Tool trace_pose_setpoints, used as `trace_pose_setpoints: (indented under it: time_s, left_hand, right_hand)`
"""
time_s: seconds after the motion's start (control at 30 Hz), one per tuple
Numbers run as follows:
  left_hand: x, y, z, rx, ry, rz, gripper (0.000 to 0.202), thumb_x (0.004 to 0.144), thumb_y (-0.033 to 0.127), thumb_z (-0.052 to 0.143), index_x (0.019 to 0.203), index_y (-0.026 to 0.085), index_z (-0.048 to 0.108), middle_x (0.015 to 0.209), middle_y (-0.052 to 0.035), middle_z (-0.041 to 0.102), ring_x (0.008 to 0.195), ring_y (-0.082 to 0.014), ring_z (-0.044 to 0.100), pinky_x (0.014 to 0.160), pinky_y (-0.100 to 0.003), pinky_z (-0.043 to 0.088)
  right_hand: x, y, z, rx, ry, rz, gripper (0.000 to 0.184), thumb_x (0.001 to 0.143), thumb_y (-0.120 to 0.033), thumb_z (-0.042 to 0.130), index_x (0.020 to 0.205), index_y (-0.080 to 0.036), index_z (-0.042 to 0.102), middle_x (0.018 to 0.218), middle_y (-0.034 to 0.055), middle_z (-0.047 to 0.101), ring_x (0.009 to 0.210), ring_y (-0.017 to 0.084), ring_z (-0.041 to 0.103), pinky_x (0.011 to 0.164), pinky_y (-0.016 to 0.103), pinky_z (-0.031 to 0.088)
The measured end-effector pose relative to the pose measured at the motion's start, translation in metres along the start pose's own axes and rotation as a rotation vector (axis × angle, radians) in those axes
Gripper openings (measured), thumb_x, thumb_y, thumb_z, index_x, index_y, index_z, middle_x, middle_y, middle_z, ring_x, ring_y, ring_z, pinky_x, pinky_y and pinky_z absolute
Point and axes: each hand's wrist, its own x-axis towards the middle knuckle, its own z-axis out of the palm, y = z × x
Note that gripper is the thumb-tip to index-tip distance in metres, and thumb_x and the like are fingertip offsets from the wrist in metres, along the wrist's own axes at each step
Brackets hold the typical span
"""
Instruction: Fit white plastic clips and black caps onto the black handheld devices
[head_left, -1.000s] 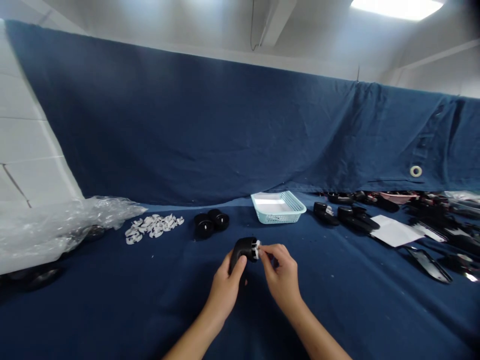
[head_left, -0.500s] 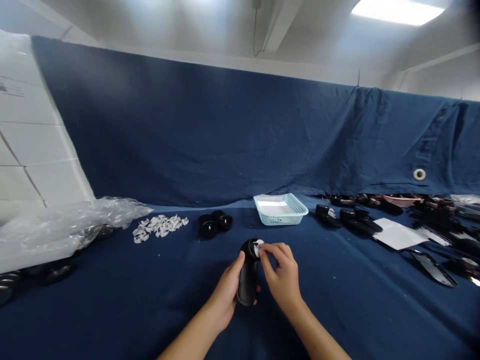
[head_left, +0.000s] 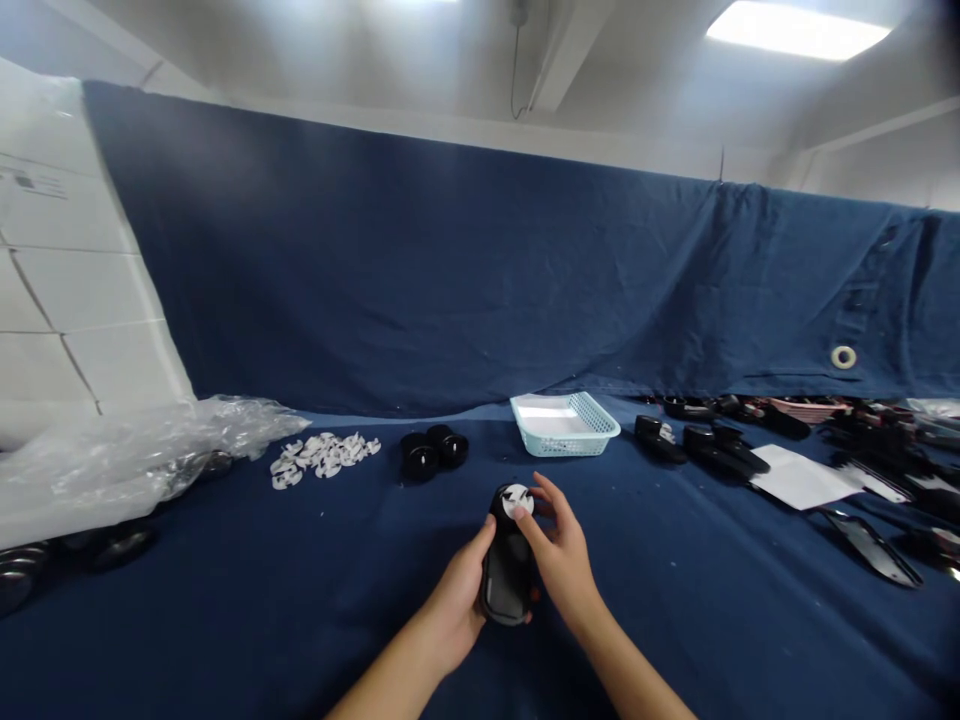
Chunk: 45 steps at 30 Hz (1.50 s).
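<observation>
My left hand (head_left: pixel 456 605) grips a long black plastic housing (head_left: pixel 508 580) by its side, thumb along the left edge and fingertips showing at the right. Its rounded upper end holds a small white plastic disc (head_left: pixel 516 496) with cut-outs. The thumb of my right hand (head_left: pixel 564 555) presses on the disc, while the fingers curl around the right side of that end. Whether the disc is fully seated I cannot tell. Beyond, to the left, lies a pile of similar white pieces (head_left: pixel 326 457), beside two black round parts (head_left: pixel 420 462).
A light blue basket (head_left: pixel 568 446) with white paper inside stands behind my hands. Black housings (head_left: pixel 716 450), a white sheet (head_left: pixel 799 475) and assorted dark parts crowd the right. Clear plastic wrap (head_left: pixel 150 455) and white boxes (head_left: pixel 112 290) are at the left; a blue curtain (head_left: pixel 420 260) hangs behind.
The housing has turned so the white disc faces me more. My right hand has gone from pinching the disc's edge to pressing it with the thumb, fingers around the end.
</observation>
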Motion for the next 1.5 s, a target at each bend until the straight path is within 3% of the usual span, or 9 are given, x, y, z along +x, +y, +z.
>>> trace_pose_setpoints:
  time_s: [0.17,0.37,0.57,0.67,0.83,1.0,1.1,1.33,1.5]
  left_hand:
    - [-0.002,0.006,-0.003,0.111,0.045,0.126,0.061,0.081,0.061,0.053,0.127,0.022,0.05,0.101,-0.0094,0.07,0.075,-0.0236,0.069,0.061,-0.032,0.053]
    - [0.006,0.002,-0.011,0.479,0.213,0.404,0.055,0.086,0.055,0.047,0.128,0.02,0.053,0.128,-0.01,0.058,0.12,-0.0235,0.052,0.099,-0.033,0.041]
    - [0.002,0.004,-0.013,0.977,0.447,0.462,0.056,0.09,0.055,0.034,0.136,0.024,0.044,0.117,-0.0099,0.065,0.109,-0.0275,0.059,0.092,-0.04,0.045]
    - [-0.003,0.011,-0.012,1.118,0.531,0.579,0.052,0.091,0.049,0.038,0.136,0.024,0.042,0.115,-0.009,0.064,0.104,-0.0263,0.061,0.091,-0.039,0.045]
    - [-0.012,0.019,-0.01,1.179,0.308,0.879,0.041,0.09,0.036,0.046,0.13,0.033,0.051,0.133,-0.0027,0.051,0.119,-0.0225,0.051,0.101,-0.033,0.04]
    - [-0.014,0.019,-0.008,1.179,0.155,0.889,0.035,0.09,0.031,0.047,0.123,0.036,0.058,0.127,-0.001,0.057,0.118,-0.0222,0.051,0.103,-0.032,0.038]
    - [-0.012,0.019,-0.008,1.124,0.17,0.848,0.032,0.091,0.034,0.047,0.119,0.033,0.06,0.122,-0.0027,0.059,0.111,-0.0221,0.055,0.098,-0.031,0.042]
    - [-0.008,0.018,-0.009,1.099,0.249,0.817,0.028,0.091,0.04,0.045,0.104,0.027,0.066,0.106,-0.0045,0.063,0.084,-0.0184,0.06,0.076,-0.026,0.047]
    - [-0.005,0.015,-0.012,1.124,0.362,0.815,0.024,0.089,0.041,0.048,0.093,0.026,0.066,0.093,-0.0032,0.064,0.071,-0.0171,0.057,0.067,-0.025,0.044]
  right_hand:
    - [-0.001,-0.005,0.006,0.289,-0.124,0.227,0.059,0.075,-0.044,0.07,0.127,-0.024,0.051,0.118,0.0073,0.063,0.109,0.025,0.058,0.093,0.036,0.044]
    - [-0.006,-0.011,0.01,0.481,-0.253,0.375,0.049,0.074,-0.043,0.072,0.117,-0.022,0.06,0.115,0.0059,0.066,0.113,0.024,0.056,0.1,0.037,0.04]
    - [-0.009,-0.018,0.013,0.473,-0.195,0.401,0.049,0.07,-0.045,0.074,0.11,-0.019,0.064,0.105,0.0069,0.07,0.099,0.025,0.064,0.089,0.034,0.047]
    - [-0.009,-0.02,0.014,0.46,-0.163,0.474,0.053,0.067,-0.049,0.075,0.107,-0.017,0.065,0.098,0.0077,0.071,0.091,0.025,0.066,0.082,0.034,0.05]
    - [-0.004,-0.021,0.005,0.408,-0.324,0.49,0.053,0.064,-0.047,0.077,0.106,-0.016,0.067,0.093,0.0069,0.072,0.092,0.026,0.066,0.087,0.036,0.047]
    - [0.008,-0.017,-0.015,0.237,-0.417,0.401,0.051,0.062,-0.049,0.077,0.102,-0.018,0.069,0.099,0.0055,0.072,0.104,0.028,0.061,0.098,0.04,0.04]
    - [0.01,-0.016,-0.02,0.198,-0.436,0.338,0.051,0.066,-0.051,0.074,0.105,-0.019,0.068,0.105,0.0055,0.07,0.11,0.027,0.058,0.101,0.04,0.038]
    - [0.001,-0.023,-0.017,0.15,-0.325,0.417,0.045,0.078,-0.053,0.061,0.111,-0.023,0.066,0.111,0.0031,0.068,0.118,0.023,0.053,0.107,0.038,0.029]
    - [-0.001,-0.019,-0.011,0.053,-0.33,0.324,0.039,0.071,-0.041,0.07,0.105,-0.021,0.068,0.103,0.0038,0.07,0.109,0.026,0.057,0.101,0.039,0.036]
